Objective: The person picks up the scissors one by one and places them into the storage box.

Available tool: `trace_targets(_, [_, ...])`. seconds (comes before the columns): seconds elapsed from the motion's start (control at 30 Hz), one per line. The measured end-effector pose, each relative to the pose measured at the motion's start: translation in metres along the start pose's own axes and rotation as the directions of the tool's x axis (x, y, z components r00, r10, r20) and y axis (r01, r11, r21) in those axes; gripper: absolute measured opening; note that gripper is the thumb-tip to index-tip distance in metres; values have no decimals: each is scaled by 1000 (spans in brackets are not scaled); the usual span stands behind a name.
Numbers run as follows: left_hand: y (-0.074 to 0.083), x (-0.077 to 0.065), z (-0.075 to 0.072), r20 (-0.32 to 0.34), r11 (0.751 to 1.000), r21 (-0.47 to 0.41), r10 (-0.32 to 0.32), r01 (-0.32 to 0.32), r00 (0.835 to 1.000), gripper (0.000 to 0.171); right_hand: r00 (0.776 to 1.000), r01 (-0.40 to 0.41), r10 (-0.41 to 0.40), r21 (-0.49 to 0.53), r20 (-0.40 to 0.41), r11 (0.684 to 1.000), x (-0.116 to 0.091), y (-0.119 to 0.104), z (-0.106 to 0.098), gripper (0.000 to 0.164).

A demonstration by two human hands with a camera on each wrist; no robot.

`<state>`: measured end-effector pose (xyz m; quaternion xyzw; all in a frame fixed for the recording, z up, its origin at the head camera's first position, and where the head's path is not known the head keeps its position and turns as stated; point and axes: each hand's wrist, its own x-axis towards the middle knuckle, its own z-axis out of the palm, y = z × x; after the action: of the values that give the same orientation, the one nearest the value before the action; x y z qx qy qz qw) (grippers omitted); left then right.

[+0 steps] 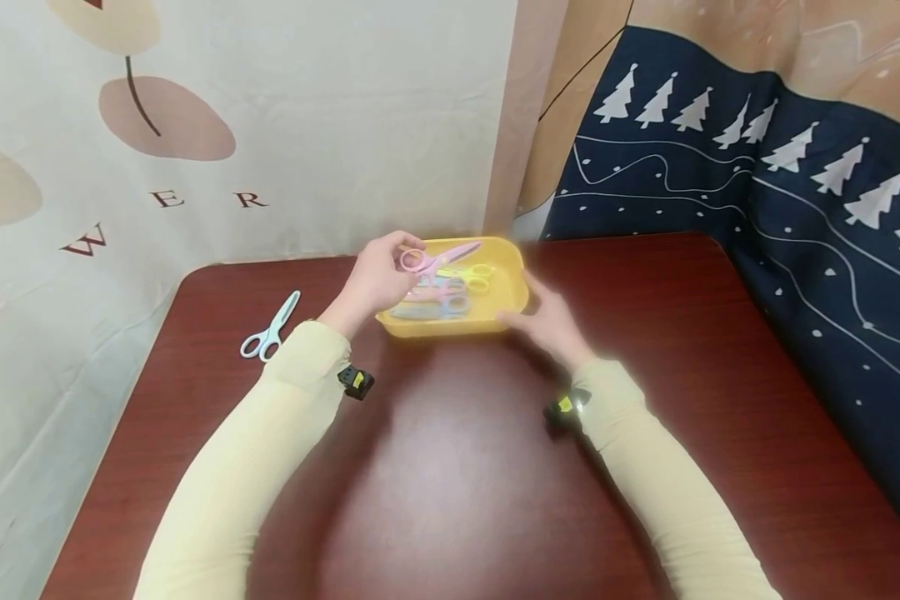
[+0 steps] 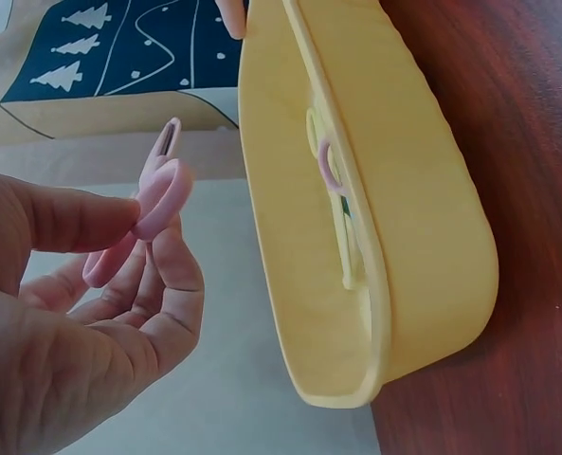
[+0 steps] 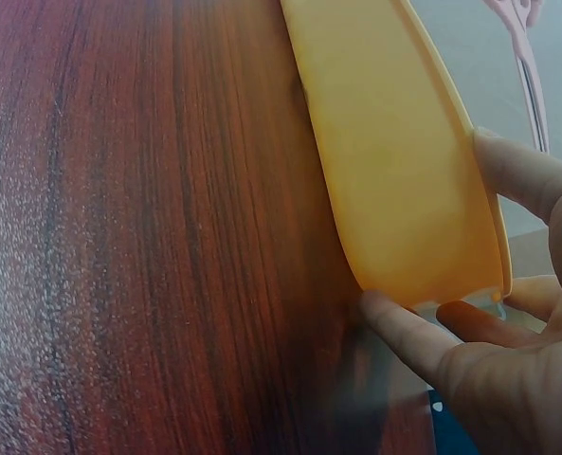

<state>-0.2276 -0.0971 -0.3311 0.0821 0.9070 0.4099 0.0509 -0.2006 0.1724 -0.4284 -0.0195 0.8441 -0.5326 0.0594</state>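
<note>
My left hand (image 1: 381,271) pinches pink scissors (image 1: 450,258) by the handle loops, thumb against fingers, above the left part of a yellow plastic basket (image 1: 506,304). In the left wrist view the pink scissors (image 2: 162,194) are outside the rim, apart from the basket wall (image 2: 432,227). My right hand (image 1: 549,321) holds the basket's right end, with the fingers spread around its corner. One fingertip touches the rim and another lies at the bottom edge in the right wrist view. Inside the basket lie yellow scissors (image 1: 476,277) and several pink and blue ones, partly overlapping.
Light-blue scissors (image 1: 272,327) lie on the dark red wooden table (image 1: 450,467), left of my left forearm. A pale printed curtain (image 1: 345,150) hangs behind the table's back edge. A navy cloth with white trees (image 1: 667,158) hangs at the right.
</note>
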Motion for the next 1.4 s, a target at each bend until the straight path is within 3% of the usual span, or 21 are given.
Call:
trace_targets(0.37, [4, 20, 8, 69, 999, -14, -46, 47, 997, 50, 1000, 19, -19, 0, 3, 1000, 3, 4, -1, 93])
trace_targets(0.93, [-2, 51, 15, 209, 989, -64, -119, 135, 971, 55, 1000, -8, 8, 3, 3, 1000, 2, 3, 0, 94])
trace_targets(1.4, [-17, 62, 25, 290, 991, -18, -123, 134, 949, 46, 1000, -9, 9, 7, 2, 1000, 2, 3, 0, 95])
